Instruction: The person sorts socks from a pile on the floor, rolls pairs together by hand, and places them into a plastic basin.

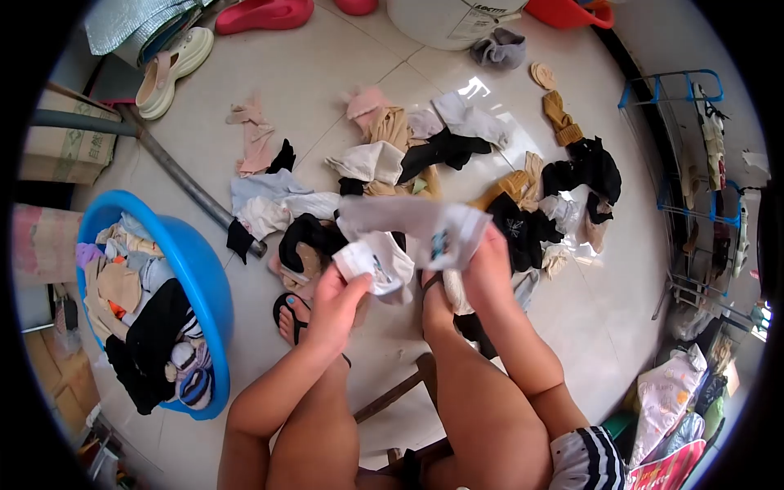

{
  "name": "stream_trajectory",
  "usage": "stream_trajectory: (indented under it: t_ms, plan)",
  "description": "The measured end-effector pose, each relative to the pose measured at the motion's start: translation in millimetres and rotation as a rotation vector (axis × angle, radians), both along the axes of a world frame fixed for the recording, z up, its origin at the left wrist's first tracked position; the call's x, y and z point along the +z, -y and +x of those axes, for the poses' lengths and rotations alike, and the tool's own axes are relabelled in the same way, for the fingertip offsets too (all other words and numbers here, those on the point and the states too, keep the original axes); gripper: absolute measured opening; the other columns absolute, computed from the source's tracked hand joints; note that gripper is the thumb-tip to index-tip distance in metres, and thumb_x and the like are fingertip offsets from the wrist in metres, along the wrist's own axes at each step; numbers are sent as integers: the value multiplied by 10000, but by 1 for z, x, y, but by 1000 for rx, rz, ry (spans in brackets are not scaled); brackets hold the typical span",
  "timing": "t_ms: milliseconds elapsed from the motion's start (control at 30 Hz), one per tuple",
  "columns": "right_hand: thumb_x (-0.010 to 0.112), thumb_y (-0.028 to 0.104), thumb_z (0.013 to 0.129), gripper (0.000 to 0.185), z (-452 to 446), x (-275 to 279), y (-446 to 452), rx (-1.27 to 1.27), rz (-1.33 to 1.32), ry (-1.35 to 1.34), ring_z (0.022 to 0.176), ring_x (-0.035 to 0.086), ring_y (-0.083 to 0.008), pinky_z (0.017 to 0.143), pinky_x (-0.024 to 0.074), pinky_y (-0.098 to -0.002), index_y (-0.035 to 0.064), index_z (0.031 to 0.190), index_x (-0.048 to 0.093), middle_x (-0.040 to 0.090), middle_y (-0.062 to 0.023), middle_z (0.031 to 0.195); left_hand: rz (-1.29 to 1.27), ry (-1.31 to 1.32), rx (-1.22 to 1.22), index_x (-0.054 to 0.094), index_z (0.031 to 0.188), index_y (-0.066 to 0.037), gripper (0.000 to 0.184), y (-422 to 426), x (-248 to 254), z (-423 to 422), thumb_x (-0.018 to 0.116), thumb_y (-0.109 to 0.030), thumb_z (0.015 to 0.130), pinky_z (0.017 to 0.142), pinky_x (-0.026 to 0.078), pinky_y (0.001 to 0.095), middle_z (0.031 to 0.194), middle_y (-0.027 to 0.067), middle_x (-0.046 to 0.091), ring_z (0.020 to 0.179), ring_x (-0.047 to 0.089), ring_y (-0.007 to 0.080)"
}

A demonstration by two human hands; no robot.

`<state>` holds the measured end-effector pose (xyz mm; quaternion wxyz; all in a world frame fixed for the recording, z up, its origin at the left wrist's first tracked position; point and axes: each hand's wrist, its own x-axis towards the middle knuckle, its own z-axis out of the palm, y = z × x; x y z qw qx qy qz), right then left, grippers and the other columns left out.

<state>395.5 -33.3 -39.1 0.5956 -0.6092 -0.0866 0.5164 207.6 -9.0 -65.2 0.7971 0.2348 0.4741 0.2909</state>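
Note:
My left hand point(339, 304) grips a white sock point(376, 265) with a small dark and blue mark, in front of my knees. To its right, my right hand point(490, 257) holds another white sock point(453, 237) by its cuff; a blue-green mark shows on it, and its far part is smeared by motion. The two socks are close together, above the floor. Beneath and beyond them lie loose socks: a black one point(445, 151), a white one point(469, 118), a cream one point(367, 161), a pink one point(253, 135) and several more.
A blue basin point(214, 286) full of clothes stands at the left, beside a metal pole point(184, 175). Blue-ended racks point(698, 212) line the right wall. A white bucket point(441, 20), a red basin point(572, 12) and pink shoes point(265, 15) are at the far side.

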Motion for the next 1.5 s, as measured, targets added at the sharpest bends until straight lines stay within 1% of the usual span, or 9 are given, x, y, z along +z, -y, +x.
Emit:
stream_trajectory:
  t_ms: [133, 267, 833, 1100, 1133, 1200, 1300, 1433, 1500]
  plan:
    - [473, 62, 840, 162, 21, 27, -8, 5, 68, 485, 719, 527, -53, 601, 422, -185, 1, 965, 556, 576, -15, 838, 332, -130, 53, 474, 1035, 34, 243, -14, 19, 4, 547, -18, 809, 786, 418, 251, 991, 66, 546, 889, 534, 114]
    - [603, 38, 773, 206, -15, 24, -17, 357, 104, 198, 701, 512, -48, 614, 427, -185, 13, 956, 512, 555, 1, 794, 767, -434, -209, 494, 915, 38, 205, -5, 24, 25, 596, -74, 777, 658, 417, 261, 882, 134, 545, 777, 537, 149]
    - [420, 193, 918, 180, -36, 6, -17, 274, -2, -553, 770, 501, -47, 693, 398, -186, 48, 963, 515, 551, 10, 873, -249, 339, 246, 422, 1166, 11, 326, -24, 11, 12, 349, -200, 928, 911, 409, 343, 1161, 125, 497, 1073, 498, 212]
    - [452, 139, 906, 151, -53, -4, -4, 590, 54, -287, 689, 463, -25, 618, 405, -182, 29, 946, 548, 524, 32, 774, -22, 384, -1104, 561, 909, 0, 296, -29, 45, -10, 593, -258, 768, 728, 437, 257, 838, 46, 581, 774, 542, 130]
    - [461, 134, 902, 149, -58, -5, -4, 667, 45, -293, 689, 465, -24, 616, 404, -181, 26, 937, 558, 528, 33, 768, 291, 724, -1208, 575, 886, -39, 299, -12, 44, 3, 649, -266, 707, 631, 445, 264, 806, 29, 568, 678, 541, 144]
    - [514, 120, 862, 124, -86, -10, 6, 743, 136, -298, 703, 498, -51, 629, 438, -212, 23, 822, 581, 563, 14, 753, 519, 812, -1096, 539, 833, -50, 328, 1, 60, 6, 691, -290, 668, 650, 423, 306, 812, 37, 548, 698, 519, 175]
    - [506, 121, 865, 123, -98, -9, 13, 947, 167, -393, 734, 513, -63, 660, 443, -215, 32, 820, 578, 572, 2, 773, 172, 993, -837, 453, 992, -26, 398, 2, 64, 11, 603, -297, 741, 778, 379, 331, 962, 60, 503, 861, 482, 189]
    - [478, 139, 884, 111, -71, -30, 4, 225, -108, -530, 713, 518, -66, 642, 438, -212, 54, 954, 496, 545, 4, 797, -504, 732, -36, 339, 1203, 6, 502, -25, 37, -8, 485, -307, 839, 950, 321, 364, 1163, 90, 443, 1077, 434, 208]
    - [458, 128, 894, 85, -47, -27, 2, 106, 36, -224, 674, 498, -45, 582, 410, -177, 59, 943, 468, 546, -6, 786, -435, 300, -205, 270, 1302, -14, 565, -22, -6, -39, 446, -332, 869, 994, 301, 370, 1252, 127, 399, 1176, 383, 229]
